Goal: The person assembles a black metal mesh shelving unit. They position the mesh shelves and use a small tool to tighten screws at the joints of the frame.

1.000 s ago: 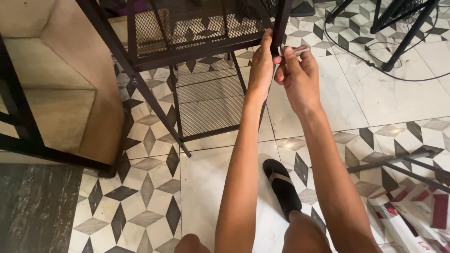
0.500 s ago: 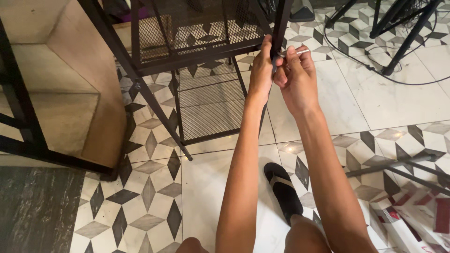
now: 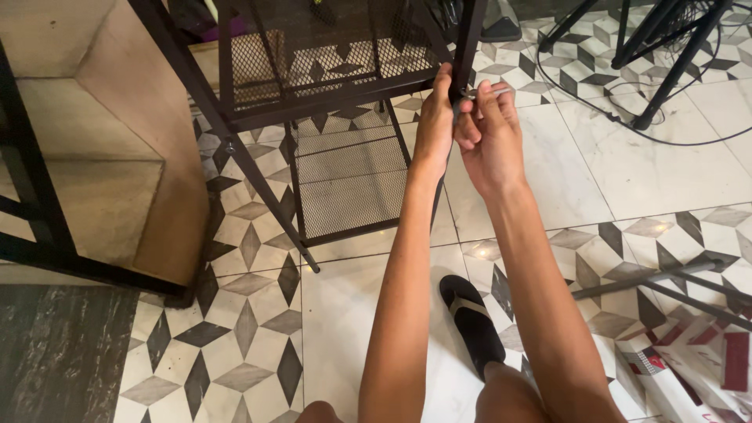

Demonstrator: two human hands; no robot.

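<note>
A black metal rack (image 3: 235, 117) with mesh shelves stands on the patterned tile floor. My left hand (image 3: 435, 125) grips its front right upright post (image 3: 468, 35) where the upper mesh shelf (image 3: 329, 63) meets it. Beside it, my right hand (image 3: 489, 133) pinches a small silver hex key (image 3: 492, 91) against the same post at that joint. The key's tip is hidden behind my fingers. A lower mesh shelf (image 3: 345, 176) shows beneath.
A beige stone block (image 3: 102, 157) with a black frame (image 3: 31, 196) sits at left. Black stand legs and a cable (image 3: 650, 86) lie at top right. Loose metal rods (image 3: 666, 278) and red-and-white cardboard packaging (image 3: 697, 356) lie at lower right. A black sandal (image 3: 472, 313) is below.
My right hand has turned the hex key slightly and moved closer to the post; both hands stay at the same joint. The view shifted a little.
</note>
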